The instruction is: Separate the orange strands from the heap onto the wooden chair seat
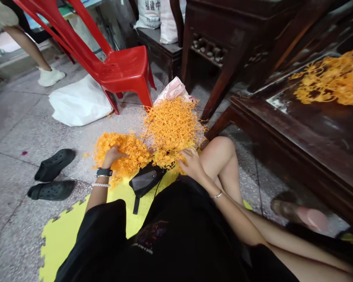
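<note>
My left hand (114,154) reaches into a heap of orange flower-like pieces (132,150) on the floor. Its thumb points away from the fingers, whose tips are partly hidden among the pieces. My right hand (191,161) is by my bent knee, its fingers curled on a small yellow-orange piece (181,168) at the edge of a smaller cluster (164,158). Exactly what the fingertips grip is hard to make out. Beyond both hands lies a pile of thin orange branching strands (173,121), spilling from a pink-and-white bag (173,90).
A black pouch (147,179) lies on the yellow foam mat (61,239). Dark clogs (54,164) stand at left. Behind are a red plastic chair (123,70) and a white sack (79,102). Dark wooden furniture (282,145) at right bears more orange strands (335,78). Another person's leg (28,45) shows far left.
</note>
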Tool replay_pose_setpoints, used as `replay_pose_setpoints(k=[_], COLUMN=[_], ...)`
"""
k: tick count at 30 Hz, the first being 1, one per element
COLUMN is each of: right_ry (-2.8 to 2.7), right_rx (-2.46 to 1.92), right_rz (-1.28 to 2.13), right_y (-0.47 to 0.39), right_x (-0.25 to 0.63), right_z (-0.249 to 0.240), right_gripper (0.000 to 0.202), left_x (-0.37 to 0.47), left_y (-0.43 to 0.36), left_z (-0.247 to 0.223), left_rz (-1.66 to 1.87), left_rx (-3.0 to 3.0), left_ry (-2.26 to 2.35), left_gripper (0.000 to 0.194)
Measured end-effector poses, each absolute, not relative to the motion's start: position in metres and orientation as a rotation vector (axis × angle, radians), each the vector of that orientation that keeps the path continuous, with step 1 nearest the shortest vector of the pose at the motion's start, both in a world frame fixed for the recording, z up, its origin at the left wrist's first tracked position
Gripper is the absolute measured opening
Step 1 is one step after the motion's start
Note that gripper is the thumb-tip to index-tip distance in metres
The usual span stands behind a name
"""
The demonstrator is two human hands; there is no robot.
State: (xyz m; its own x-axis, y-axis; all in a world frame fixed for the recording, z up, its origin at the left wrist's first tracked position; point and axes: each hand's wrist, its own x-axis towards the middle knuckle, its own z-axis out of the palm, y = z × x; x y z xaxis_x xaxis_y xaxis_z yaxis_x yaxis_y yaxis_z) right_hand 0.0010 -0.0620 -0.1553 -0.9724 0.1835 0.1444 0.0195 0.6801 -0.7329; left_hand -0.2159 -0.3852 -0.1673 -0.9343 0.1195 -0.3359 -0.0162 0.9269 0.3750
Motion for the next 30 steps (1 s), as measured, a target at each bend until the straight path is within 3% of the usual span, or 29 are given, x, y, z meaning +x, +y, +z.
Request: replay_pose_setpoints(k=[3,8,11,14,17,18,20,22,24,30], right_ry=[-2.599,-2.444,-2.328,-2.213,-1.980,-1.906,-1.833,-1.838,-1.824,-1.787], right_rx=[-0.355,-0.492,-0.496,-0.468,-0.517,-0.542,-0.575,-0.569,-0.542,-0.507], right_rz=[1.322,1.556,1.742,1.874,2.003,2.003,1.914,1.787,1.723,1.720], right_y=[-0.057,-0.052,-0.054,-0.058,-0.060,-0.058,-0.052,-0.045,-0.040,-0.043], right_x=[-0.010,-0.014,-0.011,-0.008,-0.007,-0.007,-0.008,-0.011,-0.014,-0.024], right_z=[-0.175,-0.183,-0.168,-0.145,-0.122,-0.116,-0.104,-0.093,-0.082,-0.051], right_gripper=[0.025,0.034,0.038,0.033,0.024,0.021,0.019,0.020,0.020,0.020], left_x=[-0.221,-0.218,-0.207,-0.189,-0.167,-0.160,-0.149,-0.146,-0.151,-0.195], left_y=[-0.398,-0.400,-0.380,-0.344,-0.303,-0.291,-0.273,-0.264,-0.262,-0.276], left_z=[-0.136,-0.068,-0.042,-0.060,-0.121,-0.144,-0.187,-0.215,-0.228,-0.230], left_rz=[0.842,1.413,1.664,1.113,0.170,0.039,-0.075,-0.124,-0.138,-0.022], left_rx=[0.068,0.084,0.386,0.824,1.071,1.012,0.921,0.885,0.854,0.777], left_ry=[2.786,2.938,2.847,2.713,2.419,2.399,2.478,2.561,2.620,2.698], left_gripper=[0.035,0.033,0.036,0.060,0.091,0.101,0.105,0.077,0.065,0.074])
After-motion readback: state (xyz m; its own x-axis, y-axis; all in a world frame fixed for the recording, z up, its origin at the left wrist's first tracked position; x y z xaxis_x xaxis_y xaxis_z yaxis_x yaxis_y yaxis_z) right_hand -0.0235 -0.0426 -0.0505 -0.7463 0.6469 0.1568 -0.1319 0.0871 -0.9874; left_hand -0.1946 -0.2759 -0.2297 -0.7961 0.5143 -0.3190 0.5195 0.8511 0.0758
